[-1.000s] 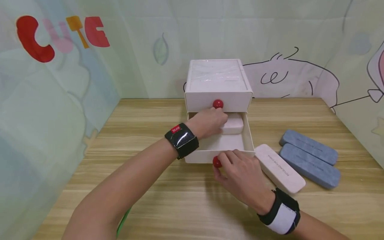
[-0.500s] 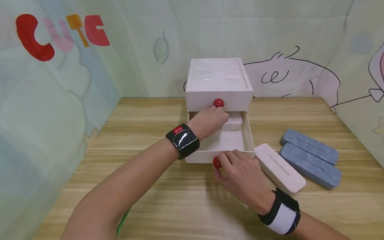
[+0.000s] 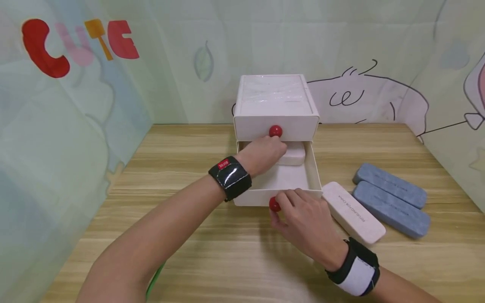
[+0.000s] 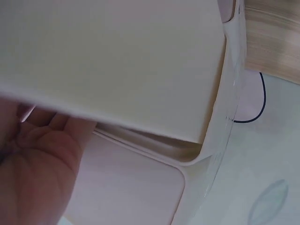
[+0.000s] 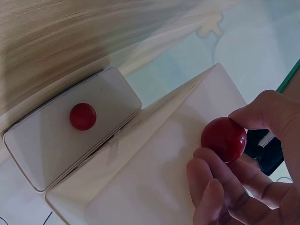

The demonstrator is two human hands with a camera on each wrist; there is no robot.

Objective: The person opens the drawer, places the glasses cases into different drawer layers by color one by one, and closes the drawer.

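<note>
A white two-drawer box (image 3: 275,96) stands at the back with its lower drawer (image 3: 316,174) pulled out. My left hand (image 3: 263,155) reaches into that drawer and holds a pale pink oblong case (image 3: 293,154), which lies toward the drawer's back. In the left wrist view, the left palm (image 4: 42,164) shows, but its fingertips are hidden behind a white panel (image 4: 126,61). At the drawer's front, my right hand (image 3: 305,221) pinches the round red knob (image 5: 224,139) between thumb and fingers. The upper drawer, with its own red knob (image 3: 275,131), is closed.
To the right on the wooden table (image 3: 197,252) lies another pale pink case (image 3: 354,212) with lettering, near the drawer's front corner. Beyond it are two blue-grey cases (image 3: 392,209) (image 3: 390,185) side by side. A printed cloth (image 3: 182,63) hangs behind and along both sides.
The pale pink case inside the drawer has slid slightly farther back, with the left hand on it. My right hand keeps its pinch on the lower knob.
</note>
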